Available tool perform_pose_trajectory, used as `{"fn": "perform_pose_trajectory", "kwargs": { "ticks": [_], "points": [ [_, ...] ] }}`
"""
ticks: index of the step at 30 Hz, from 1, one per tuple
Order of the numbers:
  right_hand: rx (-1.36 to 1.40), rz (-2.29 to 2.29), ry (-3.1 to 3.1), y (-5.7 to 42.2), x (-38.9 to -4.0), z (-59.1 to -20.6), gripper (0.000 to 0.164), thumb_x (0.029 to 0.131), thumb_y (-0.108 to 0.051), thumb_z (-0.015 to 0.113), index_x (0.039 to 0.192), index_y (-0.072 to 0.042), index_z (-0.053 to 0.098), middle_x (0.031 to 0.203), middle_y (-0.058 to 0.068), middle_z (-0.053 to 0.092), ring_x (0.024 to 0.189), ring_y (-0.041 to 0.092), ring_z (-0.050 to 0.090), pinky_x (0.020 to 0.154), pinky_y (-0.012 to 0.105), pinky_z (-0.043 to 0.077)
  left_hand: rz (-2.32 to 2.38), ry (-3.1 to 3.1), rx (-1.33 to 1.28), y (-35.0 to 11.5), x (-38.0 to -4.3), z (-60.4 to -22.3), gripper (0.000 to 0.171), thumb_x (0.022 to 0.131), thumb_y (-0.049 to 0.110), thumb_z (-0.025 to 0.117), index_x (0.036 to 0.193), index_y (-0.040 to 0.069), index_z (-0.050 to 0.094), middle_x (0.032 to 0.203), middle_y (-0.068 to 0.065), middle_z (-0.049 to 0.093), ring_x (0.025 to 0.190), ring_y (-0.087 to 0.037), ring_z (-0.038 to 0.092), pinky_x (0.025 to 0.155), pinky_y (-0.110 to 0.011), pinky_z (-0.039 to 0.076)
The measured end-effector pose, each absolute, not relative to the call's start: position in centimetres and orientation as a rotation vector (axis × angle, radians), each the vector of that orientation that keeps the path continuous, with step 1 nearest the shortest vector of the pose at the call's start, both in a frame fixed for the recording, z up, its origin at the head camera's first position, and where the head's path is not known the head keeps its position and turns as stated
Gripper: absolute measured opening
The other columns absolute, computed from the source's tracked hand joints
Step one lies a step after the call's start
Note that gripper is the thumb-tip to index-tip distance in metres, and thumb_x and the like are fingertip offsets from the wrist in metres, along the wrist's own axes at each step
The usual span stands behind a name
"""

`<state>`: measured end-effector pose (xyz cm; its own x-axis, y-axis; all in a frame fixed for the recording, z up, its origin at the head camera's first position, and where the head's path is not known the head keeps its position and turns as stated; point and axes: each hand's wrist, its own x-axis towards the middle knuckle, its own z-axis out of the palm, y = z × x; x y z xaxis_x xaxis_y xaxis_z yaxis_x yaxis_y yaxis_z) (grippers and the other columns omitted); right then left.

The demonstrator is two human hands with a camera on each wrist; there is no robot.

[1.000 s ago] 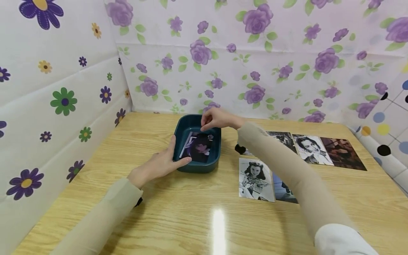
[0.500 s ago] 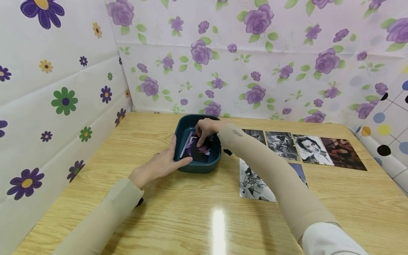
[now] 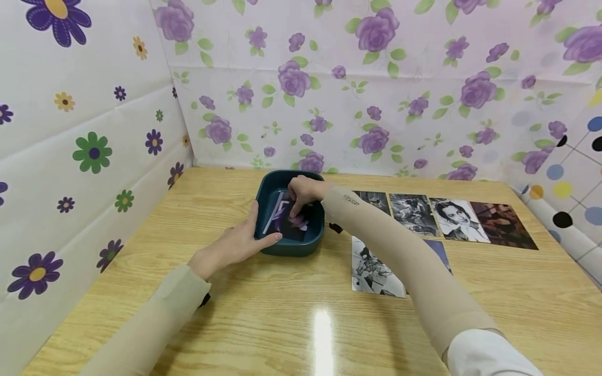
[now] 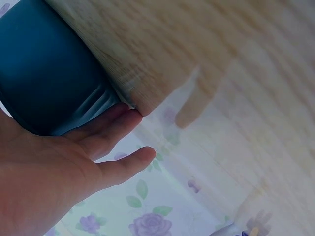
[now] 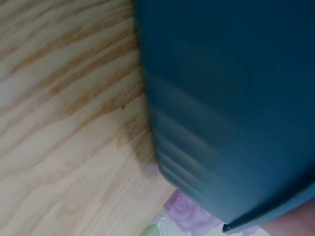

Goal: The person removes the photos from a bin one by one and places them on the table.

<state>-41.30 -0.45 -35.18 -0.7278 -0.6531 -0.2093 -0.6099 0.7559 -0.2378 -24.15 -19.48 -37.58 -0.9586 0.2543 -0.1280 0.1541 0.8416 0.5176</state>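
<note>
A dark teal plastic bin (image 3: 289, 249) stands on the table, with a dark photo (image 3: 282, 230) with purple tones lying inside. My left hand (image 3: 237, 241) rests against the bin's left side, its fingers straight along the wall and its thumb over the front rim. In the left wrist view, the left hand's fingers (image 4: 113, 132) touch the bin's ribbed outer wall (image 4: 49, 64). Reaching in over the bin's right side, my right hand (image 3: 303, 191) has curled fingers, and its fingertips meet the photo. Whether they pinch it cannot be made out. The right wrist view shows mostly the bin's outside (image 5: 206, 108).
Right of the bin, photos lie in two rows on the wooden table (image 3: 263, 313), among them a black-and-white portrait (image 3: 460, 220), a dark brown photo (image 3: 504, 224) and a front black-and-white photo (image 3: 373, 274). My right sleeve (image 3: 400, 240) covers some. A flowered wall covering (image 3: 338, 104) stands behind.
My right hand has moved down and left from above the bin's back right onto the photo inside, then stayed there. My left hand has kept its place.
</note>
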Motion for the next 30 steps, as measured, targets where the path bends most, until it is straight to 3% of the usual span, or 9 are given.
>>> {"fn": "perform_pose_trajectory", "kwargs": {
  "ticks": [4,11,16,20,26,30],
  "points": [
    [-1.025,-0.382,2.664,-0.2,-41.1,-34.9,0.031,0.076,-0.024,0.084,0.093,-0.005,0.065,0.086,0.003,0.061,0.069,0.012,0.055,0.062,0.023,0.045,0.776,2.827,0.320,-19.5,-24.1,-37.5,0.113,0.083,0.081,0.038,0.152,0.015,-0.023,0.161,-0.020,0.013,0.141,-0.043,0.033,0.112,-0.063,0.024],
    [-0.991,-0.755,2.481,1.0,-41.0,-33.0,0.024,0.081,-0.010,0.077,0.098,-0.003,0.061,0.090,0.005,0.054,0.056,0.010,0.044,0.053,0.022,0.041,0.759,2.824,0.316,-19.3,-24.2,-37.3,0.113,0.084,0.081,0.038,0.152,0.015,-0.023,0.160,-0.021,0.014,0.140,-0.044,0.035,0.111,-0.062,0.027],
    [-1.000,-0.833,2.470,2.6,-40.5,-30.6,0.025,0.081,-0.011,0.077,0.098,-0.005,0.060,0.094,0.005,0.057,0.067,0.013,0.047,0.063,0.025,0.043,0.751,2.825,0.321,-19.2,-24.1,-37.3,0.113,0.084,0.081,0.038,0.152,0.014,-0.023,0.160,-0.021,0.013,0.140,-0.044,0.033,0.111,-0.064,0.024],
    [-1.034,-0.858,2.448,4.6,-40.3,-29.0,0.023,0.082,-0.014,0.076,0.097,-0.007,0.060,0.095,0.005,0.059,0.070,0.017,0.048,0.065,0.031,0.044,0.757,2.826,0.337,-19.1,-24.1,-37.3,0.112,0.085,0.079,0.038,0.152,0.013,-0.022,0.160,-0.021,0.013,0.138,-0.044,0.037,0.111,-0.060,0.029],
    [-1.058,-0.919,2.430,9.4,-39.9,-28.0,0.021,0.079,-0.005,0.075,0.094,-0.004,0.059,0.093,0.005,0.059,0.084,0.017,0.052,0.083,0.029,0.043,0.751,2.827,0.346,-19.2,-24.1,-37.4,0.112,0.086,0.078,0.039,0.151,0.013,-0.023,0.161,-0.021,0.010,0.140,-0.044,0.034,0.111,-0.060,0.029],
    [-1.004,-0.914,2.443,13.5,-39.3,-27.9,0.023,0.079,-0.003,0.075,0.094,-0.003,0.057,0.092,0.007,0.060,0.087,0.019,0.055,0.084,0.031,0.046,0.747,2.832,0.343,-19.2,-24.2,-37.4,0.112,0.086,0.078,0.039,0.151,0.013,-0.023,0.161,-0.020,0.009,0.141,-0.044,0.031,0.111,-0.062,0.028]
  ]
}}
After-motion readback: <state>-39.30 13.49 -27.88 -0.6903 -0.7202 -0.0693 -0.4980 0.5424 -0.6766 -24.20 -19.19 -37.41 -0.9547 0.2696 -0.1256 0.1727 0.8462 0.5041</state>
